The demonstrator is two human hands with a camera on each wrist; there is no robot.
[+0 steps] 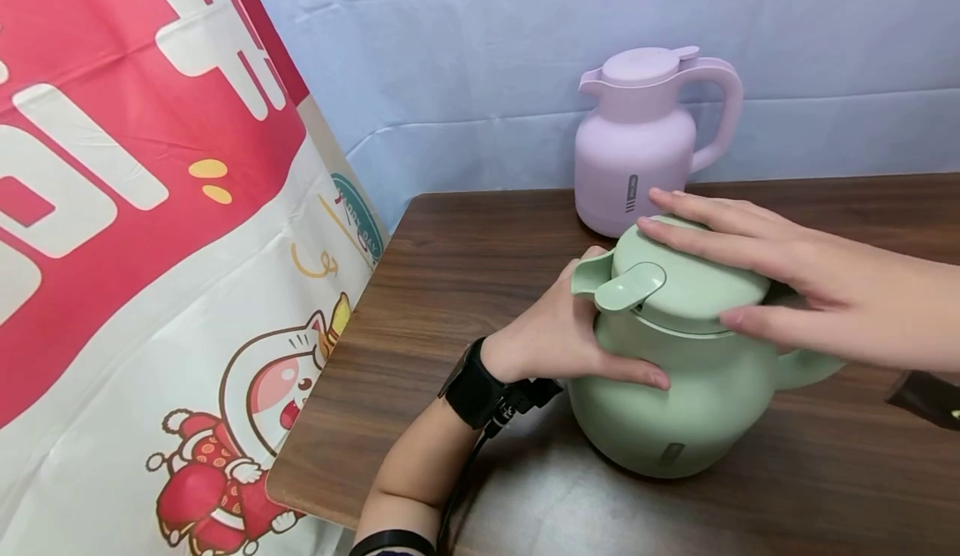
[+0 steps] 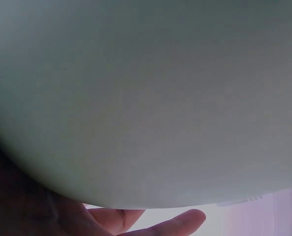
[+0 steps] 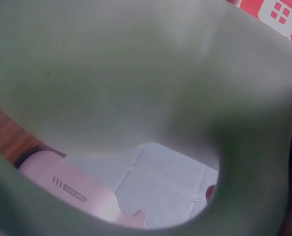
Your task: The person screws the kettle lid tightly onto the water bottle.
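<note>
A pale green vacuum jug stands on the wooden table, its handle to the right. My left hand grips the jug below the spout, thumb across the near side and the other fingers behind, where they are mostly hidden. Over the top, my right hand holds the round lid, its fingers spread to the far edge and its thumb at the near rim. The lid's lever points to the spout side. In the left wrist view, the jug's wall fills most of the frame above the left fingertips.
Behind the green jug a lilac jug stands at the table's back edge, spout to the left. A pale blue cloth hangs behind. On the left, a red and white printed cloth hangs beside the table's edge.
</note>
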